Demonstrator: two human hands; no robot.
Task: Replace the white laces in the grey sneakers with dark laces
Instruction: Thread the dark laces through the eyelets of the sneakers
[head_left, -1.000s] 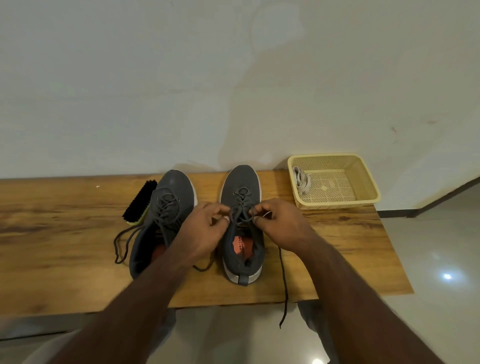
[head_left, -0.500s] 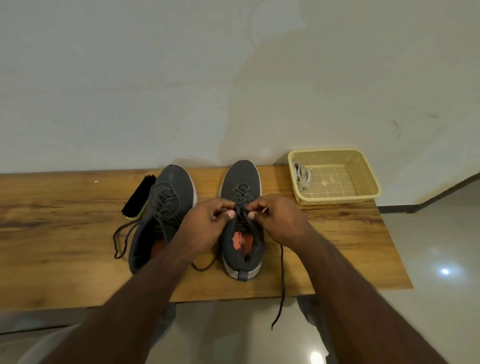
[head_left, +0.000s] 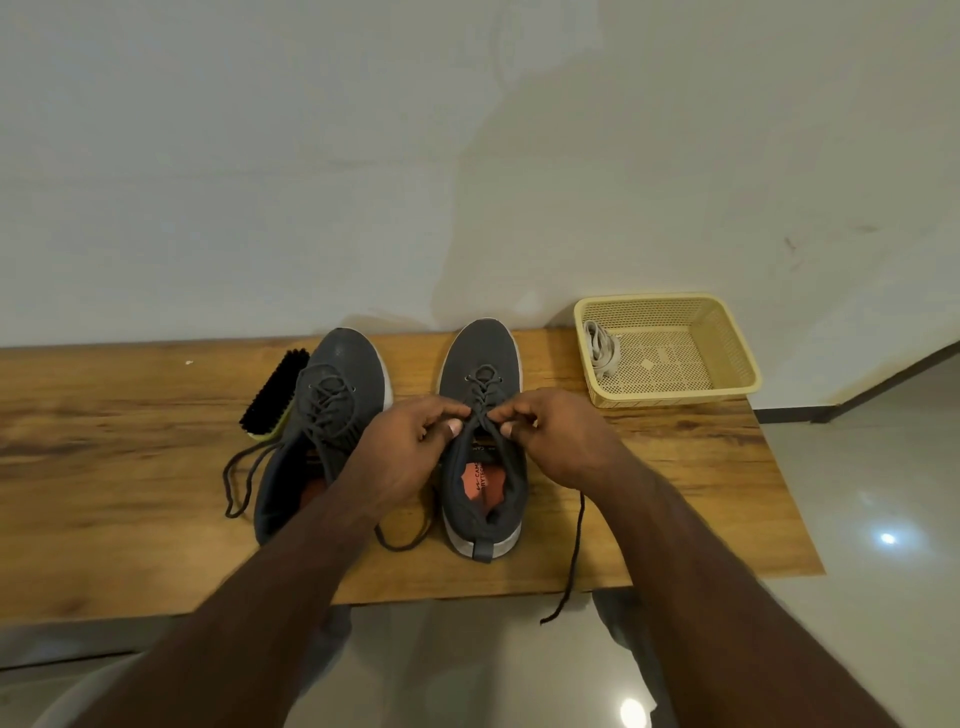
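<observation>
Grey sneakers sit side by side on the wooden table (head_left: 675, 467). My left hand (head_left: 410, 447) and right hand (head_left: 561, 441) both pinch the dark lace (head_left: 574, 551) over the right sneaker (head_left: 480, 364); white laces (head_left: 600, 348) lie in the yellow basket (head_left: 727, 338).

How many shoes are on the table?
2. One grey sneaker lies left, beside the black brush. The other grey sneaker sits in the middle, with both hands at its dark laces. None seem hidden.
</observation>
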